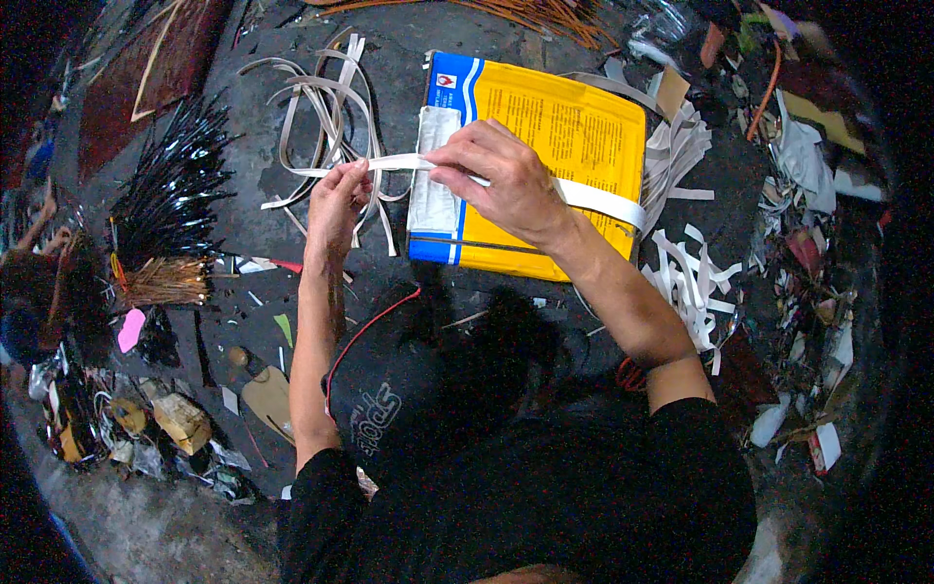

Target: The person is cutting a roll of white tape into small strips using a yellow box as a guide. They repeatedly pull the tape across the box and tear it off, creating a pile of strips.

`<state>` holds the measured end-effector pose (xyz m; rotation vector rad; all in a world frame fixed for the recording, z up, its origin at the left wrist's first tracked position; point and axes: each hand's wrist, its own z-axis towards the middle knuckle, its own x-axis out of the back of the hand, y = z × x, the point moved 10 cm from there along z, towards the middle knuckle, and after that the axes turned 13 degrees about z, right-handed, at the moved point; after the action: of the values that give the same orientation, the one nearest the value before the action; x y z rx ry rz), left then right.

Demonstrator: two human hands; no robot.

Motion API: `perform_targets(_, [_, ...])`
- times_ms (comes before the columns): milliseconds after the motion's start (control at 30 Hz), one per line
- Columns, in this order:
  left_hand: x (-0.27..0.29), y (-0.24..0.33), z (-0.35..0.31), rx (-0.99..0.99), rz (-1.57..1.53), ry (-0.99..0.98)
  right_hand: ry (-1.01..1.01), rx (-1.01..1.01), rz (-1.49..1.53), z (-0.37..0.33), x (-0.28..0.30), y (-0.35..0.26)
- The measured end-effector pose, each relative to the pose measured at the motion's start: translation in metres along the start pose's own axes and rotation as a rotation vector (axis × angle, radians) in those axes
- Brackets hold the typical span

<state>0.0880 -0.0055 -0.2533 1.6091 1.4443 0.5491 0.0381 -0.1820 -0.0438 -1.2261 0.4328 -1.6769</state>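
Note:
A white flat strip [399,163] is stretched between my two hands. My left hand [338,202] pinches one end, just beside a loose heap of long pale strips [336,97]. Above the yellow and blue printed package [569,127], my right hand [501,180] is closed on the same strip with thumb and fingers. A wide white band [598,200] runs out past my right wrist over the package's right part; whether it joins the strip is hidden behind my hand. Under the strip, a folded white piece [435,185] lies on the package's left side.
Right of the package lie a fan of pale strips [678,156] and a pile of short white cut pieces [693,282]. Dark bristle-like bundles [175,185] and a tan bundle [165,280] lie at the left. Scraps cover the floor at far right. Another person's hand [56,238] shows at the left edge.

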Motion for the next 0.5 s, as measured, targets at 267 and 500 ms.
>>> perform_targets(267, [-0.079, 0.047, -0.052, -0.003, -0.360, -0.133, 0.015, -0.019, -0.025, -0.001, 0.000, 0.002])
perform_targets(500, [-0.065, 0.029, -0.038, 0.016, -0.099, -0.054, 0.009, 0.021, 0.010, 0.001, -0.002, 0.002])
